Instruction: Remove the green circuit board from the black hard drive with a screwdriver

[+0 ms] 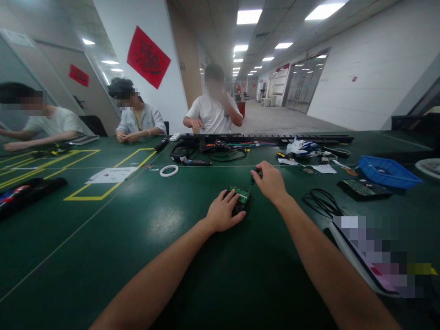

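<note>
A small black device with a green circuit board [239,194] on top sits on the dark green table [144,238]. My left hand [224,212] is closed around its near side and holds it down. My right hand [270,181] grips the black handle of a screwdriver [253,177], whose thin shaft slants down to the board's right edge.
A blue tray [388,172], another black board [364,188] and a black cable coil [321,201] lie at the right. A white tape ring [169,171], a paper sheet [111,174], cables and a long black strip [268,137] lie farther back. Three people sit across the table.
</note>
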`<state>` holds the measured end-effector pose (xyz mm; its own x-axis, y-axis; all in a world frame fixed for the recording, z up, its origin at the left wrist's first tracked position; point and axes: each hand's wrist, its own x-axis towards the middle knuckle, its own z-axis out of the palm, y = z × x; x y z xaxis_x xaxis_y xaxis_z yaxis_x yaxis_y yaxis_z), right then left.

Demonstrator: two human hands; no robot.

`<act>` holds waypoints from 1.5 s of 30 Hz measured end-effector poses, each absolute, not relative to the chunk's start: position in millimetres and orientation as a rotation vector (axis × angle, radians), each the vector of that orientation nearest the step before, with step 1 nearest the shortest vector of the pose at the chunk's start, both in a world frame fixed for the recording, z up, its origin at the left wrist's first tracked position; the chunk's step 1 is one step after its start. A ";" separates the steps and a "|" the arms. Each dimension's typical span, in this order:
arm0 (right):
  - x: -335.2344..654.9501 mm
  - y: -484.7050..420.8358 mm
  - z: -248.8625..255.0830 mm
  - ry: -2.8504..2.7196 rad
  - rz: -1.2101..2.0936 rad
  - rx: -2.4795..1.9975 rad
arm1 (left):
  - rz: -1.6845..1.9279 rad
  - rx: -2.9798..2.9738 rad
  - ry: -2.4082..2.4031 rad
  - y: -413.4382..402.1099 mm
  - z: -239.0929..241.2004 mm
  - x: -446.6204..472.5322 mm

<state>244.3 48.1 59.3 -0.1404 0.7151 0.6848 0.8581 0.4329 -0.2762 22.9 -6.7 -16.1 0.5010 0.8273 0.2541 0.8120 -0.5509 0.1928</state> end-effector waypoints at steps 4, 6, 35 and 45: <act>243.0 45.0 61.1 -1.908 -0.231 -1.315 | 0.497 2.668 1.461 -6.7 -15.0 22.8; 242.2 45.2 60.8 -1.902 -0.208 -1.292 | 0.501 2.665 1.465 -7.2 -14.6 22.8; 238.4 43.9 59.1 -1.991 -0.007 -1.408 | 0.543 2.646 1.422 -9.9 -13.1 20.8; 236.1 43.9 58.6 -1.972 -0.049 -1.450 | 0.609 2.515 1.434 -5.0 -8.3 19.7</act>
<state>236.1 43.9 58.6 -0.1488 0.8310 0.5360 0.8568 0.3790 -0.3497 19.7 -5.0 -8.3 0.4497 0.8549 0.2587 0.7798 -0.5170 0.3530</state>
